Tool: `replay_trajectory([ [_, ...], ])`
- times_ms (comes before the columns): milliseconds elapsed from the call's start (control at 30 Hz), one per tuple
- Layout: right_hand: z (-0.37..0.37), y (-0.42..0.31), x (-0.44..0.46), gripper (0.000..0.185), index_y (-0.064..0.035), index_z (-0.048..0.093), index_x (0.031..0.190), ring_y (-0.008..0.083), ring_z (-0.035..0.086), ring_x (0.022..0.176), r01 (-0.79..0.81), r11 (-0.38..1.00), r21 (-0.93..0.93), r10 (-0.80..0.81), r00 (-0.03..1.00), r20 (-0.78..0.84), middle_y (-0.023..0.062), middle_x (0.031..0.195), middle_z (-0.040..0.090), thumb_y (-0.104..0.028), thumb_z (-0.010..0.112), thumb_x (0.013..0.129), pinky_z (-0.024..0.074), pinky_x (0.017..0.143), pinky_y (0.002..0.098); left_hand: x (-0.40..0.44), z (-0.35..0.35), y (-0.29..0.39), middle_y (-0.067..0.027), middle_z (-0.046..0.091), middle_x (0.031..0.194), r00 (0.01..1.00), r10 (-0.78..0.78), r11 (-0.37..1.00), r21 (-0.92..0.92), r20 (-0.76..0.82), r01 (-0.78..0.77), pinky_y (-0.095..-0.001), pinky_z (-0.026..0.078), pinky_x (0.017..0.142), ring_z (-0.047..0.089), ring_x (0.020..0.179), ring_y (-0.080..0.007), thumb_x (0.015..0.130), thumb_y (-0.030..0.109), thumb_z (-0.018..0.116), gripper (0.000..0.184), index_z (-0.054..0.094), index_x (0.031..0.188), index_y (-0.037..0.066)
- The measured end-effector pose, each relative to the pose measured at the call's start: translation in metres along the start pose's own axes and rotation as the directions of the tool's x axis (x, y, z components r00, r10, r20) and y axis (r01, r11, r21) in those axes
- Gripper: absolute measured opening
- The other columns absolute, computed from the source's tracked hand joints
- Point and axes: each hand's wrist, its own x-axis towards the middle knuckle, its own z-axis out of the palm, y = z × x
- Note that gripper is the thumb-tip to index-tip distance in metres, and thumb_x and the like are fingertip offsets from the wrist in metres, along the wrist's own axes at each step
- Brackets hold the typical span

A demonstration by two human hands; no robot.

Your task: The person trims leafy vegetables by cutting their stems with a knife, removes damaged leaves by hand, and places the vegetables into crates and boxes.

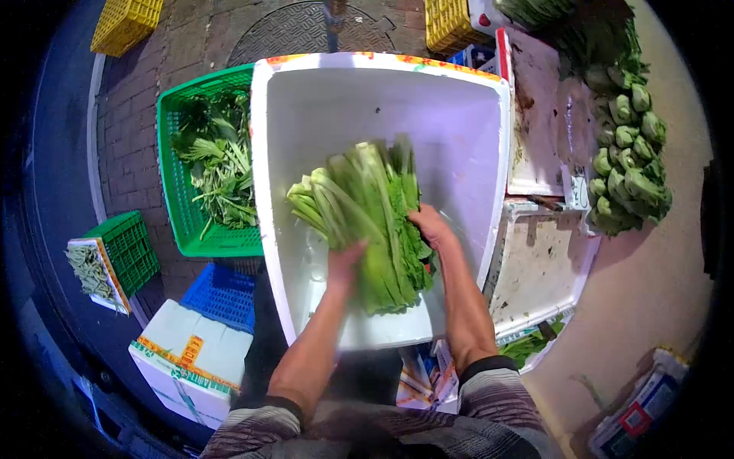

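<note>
A bundle of long leafy green vegetables (375,229) with pale cut stems is held over the inside of a large white foam box (466,99). My left hand (348,264), blurred by motion, is against the bundle's left side. On the right side my right hand (430,226) has its fingers wrapped round the leaves, partly hidden behind them. The stems point away from me and to the left, and the leafy ends hang towards me. The box's bottom shows below the bundle.
A green basket (172,176) with loose leaves stands left of the box. Lower left are a blue crate (222,294) and a closed foam box (191,356). Foam lids (543,260) and a pile of green heads (627,168) lie at the right. Yellow crates (126,27) stand farther off.
</note>
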Motion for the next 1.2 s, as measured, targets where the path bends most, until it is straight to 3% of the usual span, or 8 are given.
replay_trajectory([
  [300,0.004,-0.061,-0.046,0.037,0.001,0.065,0.115,0.013,0.062,0.088,0.185,0.983,-0.005,-0.184,0.979,0.085,0.0039,0.103,0.068,-0.02,0.068,0.084,0.0503,0.08,0.03,-0.044,0.007,0.003,-0.0233,0.049,0.138,0.985,0.111,0.949,0.28,0.135,-0.145,-0.0379,0.048,0.099,0.053,0.122,-0.0317,0.08,0.025,0.081,0.087,0.031,0.144,-0.007],
  [533,0.021,-0.095,-0.047,0.037,0.0005,0.066,0.109,0.0116,0.059,0.089,0.293,0.928,-0.229,-0.232,0.937,0.26,0.0016,0.099,0.066,-0.023,0.067,0.08,0.0488,0.081,0.0299,-0.094,0.03,0.017,-0.0199,0.061,0.12,0.99,0.14,0.987,-0.082,-0.002,-0.14,-0.0347,0.053,0.09,0.063,0.104,-0.0248,0.079,0.025,0.083,0.069,0.047,0.127,-0.011],
  [600,0.021,-0.092,-0.04,0.036,0.0002,0.066,0.108,0.0112,0.058,0.088,0.314,0.903,-0.293,-0.232,0.931,0.282,0.0005,0.098,0.066,-0.023,0.067,0.079,0.0484,0.08,0.0296,-0.088,0.013,0.013,-0.0208,0.056,0.124,0.999,0.027,0.992,0.123,0.019,-0.029,-0.0328,0.054,0.091,0.06,0.112,-0.027,0.077,0.024,0.085,0.079,0.04,0.131,-0.011],
  [767,0.038,-0.099,-0.045,0.037,-0.0009,0.066,0.109,0.0103,0.057,0.086,0.342,0.891,-0.298,-0.249,0.918,0.31,-0.0002,0.096,0.066,-0.023,0.068,0.079,0.0475,0.077,0.029,-0.1,0.007,0.023,-0.0267,0.041,0.14,0.986,0.118,0.978,-0.183,0.116,-0.096,-0.0349,0.052,0.098,0.051,0.125,-0.0318,0.073,0.029,0.087,0.106,0.017,0.142,-0.009],
  [833,0.046,-0.106,-0.056,0.039,-0.001,0.066,0.11,0.0107,0.057,0.087,0.339,0.878,-0.338,-0.241,0.923,0.299,0.0001,0.097,0.066,-0.024,0.069,0.079,0.0478,0.078,0.0293,-0.096,0.004,0.012,-0.0279,0.035,0.144,0.999,0.004,0.968,0.251,0.054,-0.017,-0.0366,0.05,0.101,0.049,0.127,-0.0334,0.074,0.029,0.086,0.108,0.011,0.143,-0.008],
  [967,0.053,-0.123,-0.068,0.042,0.0004,0.064,0.113,0.0119,0.058,0.092,0.431,0.793,-0.431,-0.295,0.89,0.347,0.0012,0.102,0.066,-0.021,0.069,0.078,0.0481,0.083,0.0302,-0.104,0.004,0.026,-0.0177,0.057,0.127,0.988,-0.082,0.819,0.574,0.128,-0.006,-0.0376,0.05,0.1,0.059,0.115,-0.0275,0.078,0.027,0.083,0.075,0.043,0.135,0.0],
  [1100,0.077,-0.143,-0.065,0.045,0.0023,0.061,0.119,0.0143,0.058,0.095,0.421,0.792,-0.443,-0.226,0.875,0.427,0.0026,0.108,0.065,-0.014,0.065,0.076,0.048,0.088,0.0306,-0.104,-0.017,0.013,-0.0055,0.07,0.096,0.722,0.562,0.464,0.568,0.404,-0.68,-0.0278,0.054,0.074,0.065,0.086,-0.0168,0.084,0.015,0.072,0.024,0.069,0.107,0.01],
  [1200,0.073,-0.142,-0.017,0.047,0.0032,0.059,0.118,0.0143,0.059,0.094,0.452,0.56,-0.695,-0.174,0.884,0.435,0.007,0.104,0.067,-0.011,0.063,0.074,0.0489,0.088,0.0305,-0.076,-0.011,-0.008,-0.0093,0.067,0.104,0.957,0.244,0.794,0.535,0.156,-0.289,-0.0343,0.05,0.084,0.061,0.096,-0.0228,0.089,0.026,0.065,0.032,0.065,0.116,0.009],
])
